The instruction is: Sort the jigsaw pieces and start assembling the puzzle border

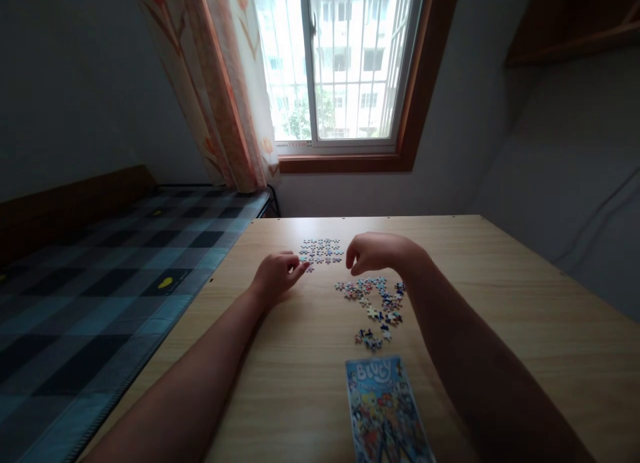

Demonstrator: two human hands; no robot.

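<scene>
On the wooden table [500, 296] lies a small block of joined puzzle pieces [321, 250]. My left hand [277, 274] rests on the table just left of it, fingers curled, fingertips touching a piece at the block's lower left edge. My right hand [376, 252] hovers to the right of the block, fingers bent down in a loose pinch; whether a piece is in them is hidden. Below the right hand lies a scatter of loose puzzle pieces [376, 306].
A blue puzzle box [385, 409] with cartoon print lies at the table's near edge. A bed with a checked cover [100, 283] stands to the left. Behind the table are a window [345, 63] and a patterned curtain [225, 83]. A wall runs along the right.
</scene>
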